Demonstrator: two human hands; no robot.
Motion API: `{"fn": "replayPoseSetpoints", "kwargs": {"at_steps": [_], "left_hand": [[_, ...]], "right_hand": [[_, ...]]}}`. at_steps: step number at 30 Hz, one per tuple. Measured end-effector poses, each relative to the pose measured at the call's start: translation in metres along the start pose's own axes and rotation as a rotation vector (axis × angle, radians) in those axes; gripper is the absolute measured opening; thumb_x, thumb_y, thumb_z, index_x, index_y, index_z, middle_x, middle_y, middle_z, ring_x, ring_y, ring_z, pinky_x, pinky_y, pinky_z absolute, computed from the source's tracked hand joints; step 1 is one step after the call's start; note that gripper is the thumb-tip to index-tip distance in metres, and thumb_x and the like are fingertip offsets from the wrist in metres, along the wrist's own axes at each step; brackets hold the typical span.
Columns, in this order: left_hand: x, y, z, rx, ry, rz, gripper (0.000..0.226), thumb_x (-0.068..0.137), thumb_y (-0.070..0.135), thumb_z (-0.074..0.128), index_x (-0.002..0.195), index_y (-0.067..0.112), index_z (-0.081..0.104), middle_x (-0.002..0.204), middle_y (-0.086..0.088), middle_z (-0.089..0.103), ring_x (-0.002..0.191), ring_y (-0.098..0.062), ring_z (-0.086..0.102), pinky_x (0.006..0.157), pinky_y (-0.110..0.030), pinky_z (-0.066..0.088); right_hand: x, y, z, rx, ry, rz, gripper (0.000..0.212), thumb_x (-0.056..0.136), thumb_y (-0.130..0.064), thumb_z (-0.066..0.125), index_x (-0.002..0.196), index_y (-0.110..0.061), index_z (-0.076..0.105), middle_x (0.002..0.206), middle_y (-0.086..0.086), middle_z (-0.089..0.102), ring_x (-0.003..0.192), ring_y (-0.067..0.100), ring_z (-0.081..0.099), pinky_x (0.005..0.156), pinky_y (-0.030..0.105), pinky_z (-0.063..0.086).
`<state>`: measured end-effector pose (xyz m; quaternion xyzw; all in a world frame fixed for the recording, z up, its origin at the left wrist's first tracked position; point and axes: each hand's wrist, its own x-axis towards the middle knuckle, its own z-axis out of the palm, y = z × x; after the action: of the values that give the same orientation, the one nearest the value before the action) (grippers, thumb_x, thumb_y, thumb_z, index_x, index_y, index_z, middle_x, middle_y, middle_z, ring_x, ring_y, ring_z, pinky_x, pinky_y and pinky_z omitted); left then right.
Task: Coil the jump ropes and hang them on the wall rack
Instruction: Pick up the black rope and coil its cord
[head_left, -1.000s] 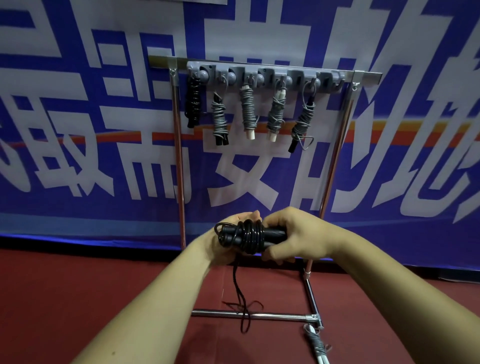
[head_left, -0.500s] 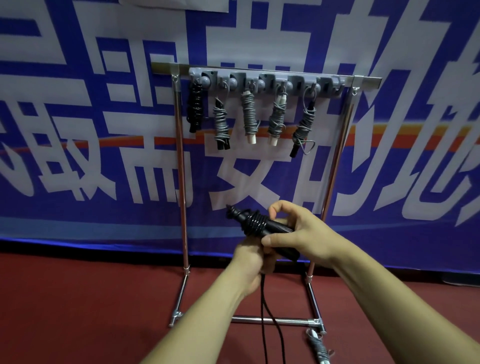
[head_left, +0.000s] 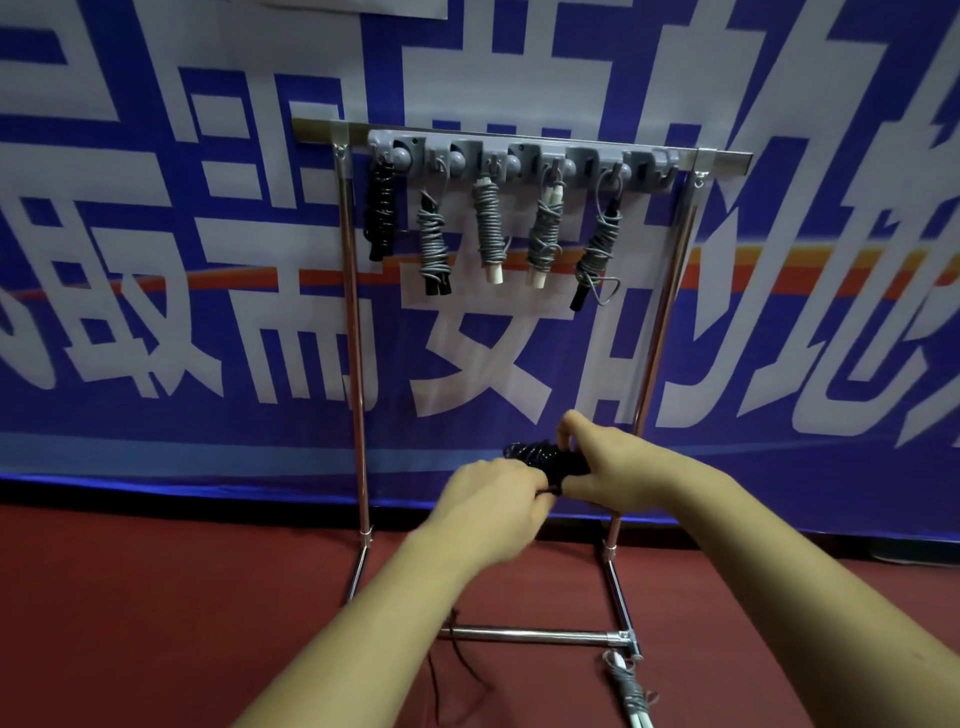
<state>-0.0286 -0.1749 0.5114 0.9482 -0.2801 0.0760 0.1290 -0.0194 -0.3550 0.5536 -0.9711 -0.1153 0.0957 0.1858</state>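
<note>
Gripping the black jump rope in both hands, the person holds it in front of the rack, low between its two upright posts and well below the hook strip. The right hand is clamped round the rope's handles, thumb raised over the top, forearm reaching in from the lower right. The wound coil juts out to the left of that fist, so the bundle lies roughly level. The left hand sits just beside and below the coil, touching the right hand, with its back to the camera and its fingers curled on the cord; it is blurred, so the exact pinch is unclear. A loose cord trails on the red floor near the front bar of the rack's base.

Five coiled ropes hang along the hook strip: a black one at its left end, then four grey bundles towards the right. Another grey rope lies on the floor at the right front corner of the base. A blue banner with white characters hangs behind.
</note>
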Motion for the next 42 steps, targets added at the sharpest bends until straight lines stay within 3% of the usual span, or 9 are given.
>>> {"fn": "replayPoseSetpoints", "kwargs": {"at_steps": [9, 14, 18, 24, 29, 31, 35, 38, 42], "left_hand": [[0.029, -0.02, -0.061, -0.018, -0.028, 0.119, 0.04, 0.078, 0.069, 0.068, 0.079, 0.029, 0.072, 0.073, 0.008, 0.067, 0.074, -0.012, 0.063, 0.068, -0.034, 0.054], [0.041, -0.04, -0.066, -0.537, -0.178, 0.001, 0.041, 0.074, 0.058, 0.08, 0.073, 0.018, 0.072, 0.068, 0.0, 0.066, 0.066, -0.009, 0.058, 0.068, -0.035, 0.05], [0.04, -0.046, -0.051, -0.812, -0.244, -0.036, 0.044, 0.075, 0.058, 0.078, 0.066, 0.016, 0.069, 0.065, -0.004, 0.057, 0.064, -0.015, 0.05, 0.067, -0.032, 0.041], [0.04, -0.04, -0.038, -1.165, -0.357, -0.055, 0.033, 0.072, 0.053, 0.073, 0.063, 0.022, 0.063, 0.056, 0.009, 0.055, 0.05, -0.006, 0.05, 0.053, -0.02, 0.043], [0.04, -0.029, -0.005, -1.71, -0.377, -0.043, 0.033, 0.087, 0.05, 0.071, 0.077, 0.021, 0.058, 0.086, 0.001, 0.039, 0.077, -0.015, 0.032, 0.078, -0.029, 0.033], [0.04, -0.025, 0.009, -1.812, -0.251, -0.175, 0.035, 0.098, 0.052, 0.055, 0.079, 0.023, 0.054, 0.088, 0.003, 0.026, 0.079, -0.016, 0.021, 0.076, -0.028, 0.031], [0.03, 0.003, 0.015, -1.895, -0.035, -0.407, 0.042, 0.099, 0.052, 0.048, 0.069, 0.023, 0.043, 0.057, 0.006, 0.026, 0.041, -0.005, 0.023, 0.038, -0.018, 0.02], [0.026, 0.022, 0.013, -1.691, 0.112, -0.495, 0.036, 0.106, 0.033, 0.043, 0.072, 0.02, 0.045, 0.051, 0.006, 0.025, 0.04, -0.007, 0.016, 0.042, -0.021, 0.009], [0.023, 0.029, 0.004, -1.536, 0.134, -0.501, 0.021, 0.1, 0.01, 0.036, 0.081, 0.018, 0.038, 0.057, 0.005, 0.034, 0.043, -0.008, 0.022, 0.042, -0.021, 0.014]], "right_hand": [[-0.005, -0.004, -0.014, 0.26, -0.037, -0.095, 0.023, 0.088, -0.021, 0.075, 0.108, -0.025, 0.063, 0.082, 0.003, 0.073, 0.064, 0.01, 0.066, 0.06, 0.023, 0.053], [-0.013, -0.002, -0.024, 0.56, -0.108, -0.145, 0.019, 0.089, -0.01, 0.074, 0.103, -0.013, 0.061, 0.085, 0.01, 0.072, 0.072, 0.018, 0.067, 0.067, 0.028, 0.054], [-0.013, 0.002, -0.02, 0.808, -0.188, -0.188, 0.013, 0.092, -0.006, 0.068, 0.101, -0.014, 0.062, 0.098, 0.038, 0.062, 0.078, 0.032, 0.062, 0.07, 0.036, 0.052], [-0.017, 0.006, -0.01, 1.113, -0.319, -0.182, 0.013, 0.092, -0.007, 0.062, 0.105, -0.008, 0.059, 0.082, 0.01, 0.059, 0.065, 0.022, 0.057, 0.06, 0.027, 0.046], [-0.018, -0.001, -0.002, 1.338, -0.386, -0.296, 0.012, 0.094, -0.006, 0.055, 0.105, -0.007, 0.051, 0.085, 0.016, 0.059, 0.052, 0.017, 0.045, 0.048, 0.022, 0.034], [-0.019, -0.006, 0.001, 1.37, -0.29, -0.258, 0.014, 0.092, -0.01, 0.059, 0.103, -0.007, 0.051, 0.083, 0.016, 0.059, 0.05, 0.015, 0.048, 0.044, 0.021, 0.032], [-0.018, -0.017, 0.005, 1.284, 0.068, -0.128, 0.017, 0.093, -0.022, 0.068, 0.095, -0.01, 0.056, 0.073, 0.014, 0.052, 0.046, 0.015, 0.045, 0.037, 0.018, 0.031], [-0.013, -0.024, 0.01, 1.226, 0.395, -0.106, 0.01, 0.096, -0.018, 0.063, 0.09, -0.012, 0.057, 0.064, 0.013, 0.052, 0.046, 0.017, 0.043, 0.039, 0.02, 0.028], [-0.006, -0.027, 0.021, 0.95, 0.684, -0.149, 0.007, 0.097, -0.015, 0.064, 0.097, -0.013, 0.057, 0.07, -0.005, 0.063, 0.059, 0.013, 0.057, 0.05, 0.023, 0.043]]}}
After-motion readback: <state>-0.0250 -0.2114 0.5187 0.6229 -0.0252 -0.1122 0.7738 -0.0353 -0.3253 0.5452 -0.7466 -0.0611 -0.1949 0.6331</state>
